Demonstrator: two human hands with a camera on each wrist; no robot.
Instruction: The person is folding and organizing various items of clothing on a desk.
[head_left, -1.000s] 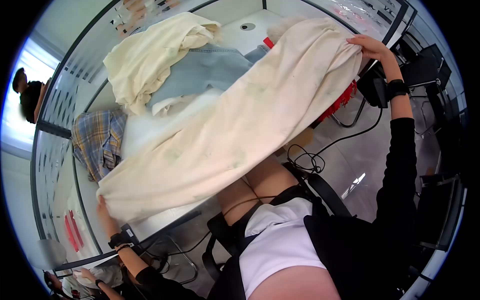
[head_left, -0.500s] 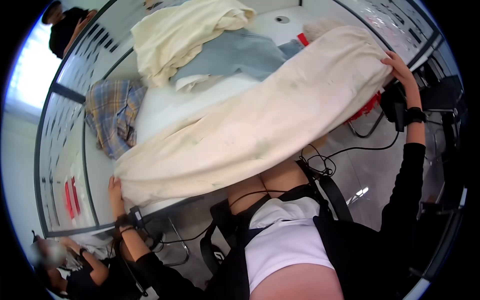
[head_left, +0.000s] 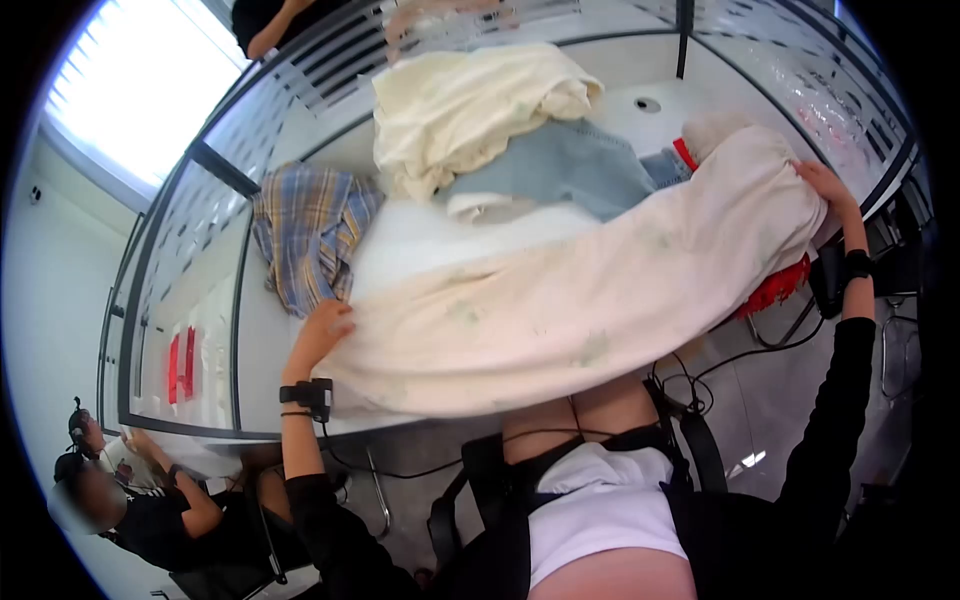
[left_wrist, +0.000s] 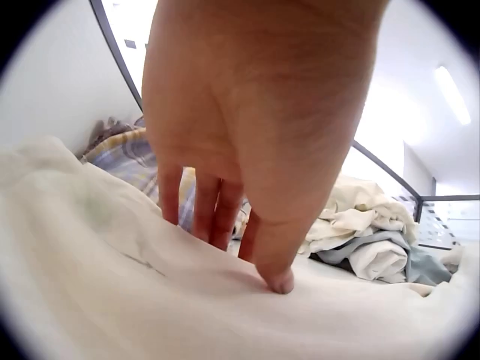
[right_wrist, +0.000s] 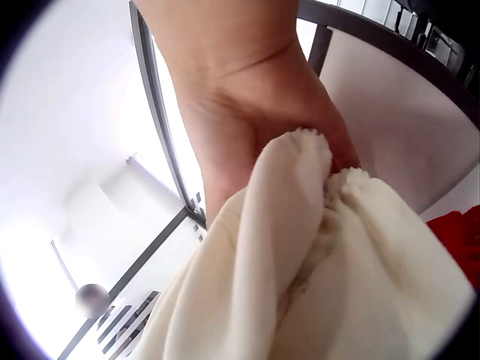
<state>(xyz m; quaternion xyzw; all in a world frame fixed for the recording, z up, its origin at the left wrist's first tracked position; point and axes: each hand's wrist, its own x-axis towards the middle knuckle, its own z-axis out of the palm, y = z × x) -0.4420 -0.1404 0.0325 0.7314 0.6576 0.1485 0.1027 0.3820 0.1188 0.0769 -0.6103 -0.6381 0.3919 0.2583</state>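
A long cream garment (head_left: 560,310) with a faint green print lies stretched across the front of the table, folded into a band. At its left end my left hand (head_left: 322,335) rests on the fabric, fingers straight and thumb (left_wrist: 279,279) touching the cloth. In the left wrist view the other fingers reach down past the fold. My right hand (head_left: 826,186) grips the far right end. The right wrist view shows a gathered, ruffled edge (right_wrist: 304,139) bunched at that hand, with the fingertips hidden.
Just beyond my left hand is a plaid shirt (head_left: 310,235). A cream cloth (head_left: 470,110) lies heaped over light blue denim (head_left: 560,165) at the back. Red fringed fabric (head_left: 775,290) hangs at the right edge. Framed panels (head_left: 225,170) border the table; cables (head_left: 690,385) dangle below.
My left hand has moved from the garment's left end onto its upper left edge, its fingers loosened. The band now lies lower on the table. My right hand keeps its grip; the head view has shifted.
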